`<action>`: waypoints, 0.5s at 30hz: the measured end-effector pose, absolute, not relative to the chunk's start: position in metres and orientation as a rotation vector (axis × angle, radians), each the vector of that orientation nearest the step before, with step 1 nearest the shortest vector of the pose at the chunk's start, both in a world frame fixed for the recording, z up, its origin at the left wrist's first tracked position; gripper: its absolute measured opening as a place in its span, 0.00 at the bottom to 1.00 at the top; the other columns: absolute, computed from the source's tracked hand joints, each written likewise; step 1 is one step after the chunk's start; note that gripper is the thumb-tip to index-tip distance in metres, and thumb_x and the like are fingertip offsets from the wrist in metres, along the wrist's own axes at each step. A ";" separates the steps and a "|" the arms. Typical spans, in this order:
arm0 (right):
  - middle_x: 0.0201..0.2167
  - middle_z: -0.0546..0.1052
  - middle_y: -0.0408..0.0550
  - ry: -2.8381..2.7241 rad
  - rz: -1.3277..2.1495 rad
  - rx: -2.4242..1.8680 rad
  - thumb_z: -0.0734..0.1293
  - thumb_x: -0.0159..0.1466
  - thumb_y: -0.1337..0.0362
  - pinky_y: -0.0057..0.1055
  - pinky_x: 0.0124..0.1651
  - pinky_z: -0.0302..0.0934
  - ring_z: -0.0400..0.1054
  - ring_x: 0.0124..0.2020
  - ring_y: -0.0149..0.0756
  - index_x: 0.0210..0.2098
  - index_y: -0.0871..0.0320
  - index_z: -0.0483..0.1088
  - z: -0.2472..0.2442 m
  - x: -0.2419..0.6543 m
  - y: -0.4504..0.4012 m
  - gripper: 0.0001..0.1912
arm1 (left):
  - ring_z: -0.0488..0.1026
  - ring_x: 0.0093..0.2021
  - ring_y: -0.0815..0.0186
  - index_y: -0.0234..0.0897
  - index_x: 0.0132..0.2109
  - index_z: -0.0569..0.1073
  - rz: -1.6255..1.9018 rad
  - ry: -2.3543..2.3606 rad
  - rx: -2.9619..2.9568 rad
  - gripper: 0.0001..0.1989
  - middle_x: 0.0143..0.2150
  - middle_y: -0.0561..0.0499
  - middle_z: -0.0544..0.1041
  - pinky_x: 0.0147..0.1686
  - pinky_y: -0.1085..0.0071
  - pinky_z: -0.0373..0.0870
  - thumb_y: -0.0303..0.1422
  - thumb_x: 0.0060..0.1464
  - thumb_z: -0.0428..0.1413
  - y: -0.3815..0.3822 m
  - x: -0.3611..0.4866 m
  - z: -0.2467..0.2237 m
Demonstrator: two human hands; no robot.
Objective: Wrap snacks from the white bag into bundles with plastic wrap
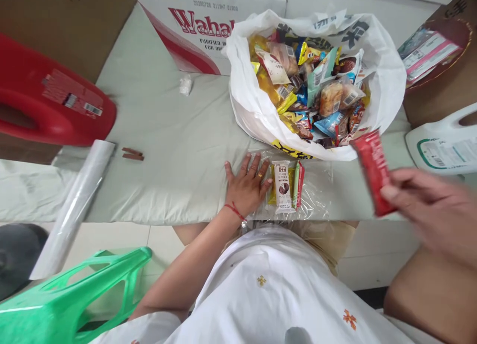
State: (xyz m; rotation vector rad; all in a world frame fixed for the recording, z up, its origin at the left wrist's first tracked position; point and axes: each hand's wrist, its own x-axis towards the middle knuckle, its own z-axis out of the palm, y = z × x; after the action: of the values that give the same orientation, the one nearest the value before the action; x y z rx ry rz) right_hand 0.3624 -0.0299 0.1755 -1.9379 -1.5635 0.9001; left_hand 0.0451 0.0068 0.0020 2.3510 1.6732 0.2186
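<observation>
My left hand (246,186) lies flat with spread fingers on the pale green cloth, its fingertips near the edge of a clear plastic sheet (316,185). On that sheet rest a white wrapped snack bar (283,187), a red and green packet (298,185) and something in yellow wrapping, partly hidden under the bar. Off to the right, my right hand (421,197), a little blurred, pinches a red snack packet (373,172) by its lower end, in front of the bag. A white plastic bag (246,105) stands wide open behind, full of mixed wrapped snacks (316,85).
At left are a red jug (55,95), a plastic film roll (74,210), small brown strips (132,154) and a green stool (74,294). Behind stands a Wahaha carton (201,31). A white jug (443,140) and a dark red basket (456,45) are at right.
</observation>
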 end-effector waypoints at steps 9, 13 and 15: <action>0.23 0.72 0.40 -1.249 1.463 -1.705 0.68 0.64 0.39 0.29 0.29 0.59 0.61 0.24 0.31 0.31 0.56 0.71 0.057 0.275 -0.035 0.25 | 0.48 0.82 0.44 0.48 0.78 0.58 0.182 1.678 2.346 0.30 0.82 0.45 0.53 0.72 0.20 0.30 0.46 0.75 0.39 0.007 0.046 0.005; 0.27 0.78 0.44 -1.535 1.224 -1.914 0.63 0.69 0.46 0.30 0.33 0.60 0.68 0.28 0.35 0.37 0.56 0.75 0.053 0.273 -0.030 0.20 | 0.47 0.82 0.46 0.49 0.79 0.58 0.184 1.678 2.338 0.30 0.82 0.45 0.53 0.73 0.21 0.28 0.46 0.76 0.38 0.007 0.046 0.004; 0.27 0.79 0.44 -1.641 1.094 -1.989 0.63 0.70 0.48 0.31 0.32 0.60 0.70 0.27 0.36 0.46 0.57 0.76 0.054 0.271 -0.032 0.20 | 0.47 0.82 0.47 0.49 0.79 0.58 0.181 1.677 2.331 0.30 0.82 0.45 0.53 0.73 0.22 0.27 0.46 0.76 0.38 0.007 0.046 0.004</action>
State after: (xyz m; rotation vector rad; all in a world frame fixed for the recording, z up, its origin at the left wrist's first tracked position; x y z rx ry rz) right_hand 0.2713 -0.0320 0.0542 -1.9892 -1.6412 1.0937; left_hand 0.0460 0.0073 0.0038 2.3314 1.6766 0.1807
